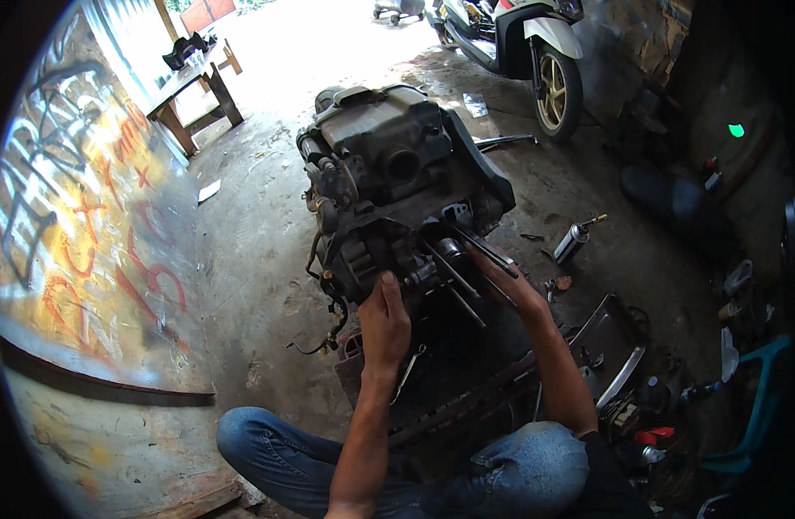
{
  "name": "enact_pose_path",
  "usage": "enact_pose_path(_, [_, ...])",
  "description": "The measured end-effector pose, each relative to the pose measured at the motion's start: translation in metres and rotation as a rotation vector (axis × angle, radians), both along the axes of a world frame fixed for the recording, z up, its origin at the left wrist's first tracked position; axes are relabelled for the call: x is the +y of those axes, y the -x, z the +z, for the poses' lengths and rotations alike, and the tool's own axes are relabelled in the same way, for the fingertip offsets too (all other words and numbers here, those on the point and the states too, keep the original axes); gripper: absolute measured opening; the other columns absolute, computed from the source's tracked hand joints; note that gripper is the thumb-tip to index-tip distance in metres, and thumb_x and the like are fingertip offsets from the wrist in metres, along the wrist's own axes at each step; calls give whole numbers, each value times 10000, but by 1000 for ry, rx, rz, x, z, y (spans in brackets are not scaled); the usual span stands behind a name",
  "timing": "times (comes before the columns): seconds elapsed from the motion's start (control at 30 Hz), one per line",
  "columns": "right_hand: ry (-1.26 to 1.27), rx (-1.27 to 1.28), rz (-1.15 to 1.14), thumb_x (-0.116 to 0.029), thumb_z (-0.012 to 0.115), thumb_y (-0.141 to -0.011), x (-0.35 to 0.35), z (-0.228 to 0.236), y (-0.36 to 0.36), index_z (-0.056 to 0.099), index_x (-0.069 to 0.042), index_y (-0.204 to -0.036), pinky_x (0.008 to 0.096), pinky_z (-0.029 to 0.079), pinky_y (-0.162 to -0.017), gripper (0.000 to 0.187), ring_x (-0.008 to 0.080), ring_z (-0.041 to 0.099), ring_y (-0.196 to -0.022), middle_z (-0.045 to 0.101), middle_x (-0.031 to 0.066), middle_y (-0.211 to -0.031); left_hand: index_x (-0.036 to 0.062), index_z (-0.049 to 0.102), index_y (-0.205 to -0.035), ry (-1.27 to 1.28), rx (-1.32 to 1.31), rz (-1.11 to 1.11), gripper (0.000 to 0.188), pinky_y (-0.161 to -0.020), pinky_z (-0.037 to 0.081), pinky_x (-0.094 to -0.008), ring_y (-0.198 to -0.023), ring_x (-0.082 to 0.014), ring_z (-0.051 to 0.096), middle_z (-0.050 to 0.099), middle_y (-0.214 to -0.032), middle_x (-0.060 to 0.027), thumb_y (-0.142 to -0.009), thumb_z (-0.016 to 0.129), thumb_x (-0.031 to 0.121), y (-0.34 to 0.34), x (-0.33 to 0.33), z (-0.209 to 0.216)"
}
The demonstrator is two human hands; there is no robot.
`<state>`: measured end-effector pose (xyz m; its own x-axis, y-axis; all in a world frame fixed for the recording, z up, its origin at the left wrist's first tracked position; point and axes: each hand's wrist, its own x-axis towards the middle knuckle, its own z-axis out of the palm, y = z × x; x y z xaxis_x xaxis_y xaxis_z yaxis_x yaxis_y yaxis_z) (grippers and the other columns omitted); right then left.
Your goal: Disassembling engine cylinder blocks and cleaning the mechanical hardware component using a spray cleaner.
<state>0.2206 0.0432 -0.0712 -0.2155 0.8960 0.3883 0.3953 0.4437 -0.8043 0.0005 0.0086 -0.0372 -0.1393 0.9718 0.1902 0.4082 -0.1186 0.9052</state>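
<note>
from here I've got one engine [384, 130] mid-floor, wide concrete floor [254, 233] off its left edge, left hand [386, 322] curled at its near edge, right hand [520, 287] by one piston [452, 249], can't tell either's grip

i count two hands at work: one left hand [386, 322], one right hand [520, 292]. engine [397, 199]: one. piston [452, 250]: one. metal rods [491, 251]: at least three, overlap noted. slim metal tool [408, 374]: one. knees [248, 437] in denim: two. scooter [510, 48] in clear view: one. bench [185, 97]: one. spray can [572, 243]: one. teal chair [756, 402]: one. pale scraps [475, 105] on the floor: two that i can make out. small items at far right: too dark for me to count.
</note>
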Motion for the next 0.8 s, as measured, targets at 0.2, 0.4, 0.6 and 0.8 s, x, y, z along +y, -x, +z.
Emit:
enact_pose_path(0.2, [-75,11,-13,-179,517,-976,0,0,1,547,29,-1181,326,437,-871,294,195,562,-964,619,157,-1053,-16,484,-744,-80,-25,45,504,-547,338,-388,-552,-224,380,471,-614,-125,-1019,375,392,-9,-3,4])
enact_pose_path(0.4, [274,-246,71,88,457,-810,0,9,-6,405,16,-1389,344,342,-1089,586,249,432,-1292,464,121,-1392,-30,513,-862,99,32,-54,443,-573,380,-375,-572,-244,459,514,-662,-157,-1025,368,355,4,-2,-7])
enact_pose_path(0.6, [-20,114,40,-198,509,-983,-3,2,3,543,40,-1146,324,437,-842,291,171,534,-914,603,136,-990,-35,505,-774,-68,-33,44,479,-571,363,-385,-582,-216,430,496,-644,-149,-1024,360,347,-5,-4,2])
enact_pose_path(0.8, [-76,64,29,-200,518,-978,-4,3,0,548,38,-1137,318,434,-844,288,164,529,-914,598,128,-986,-33,508,-804,164,23,-3,440,-547,332,-383,-554,-202,388,459,-614,-118,-1013,385,334,2,-1,-5])
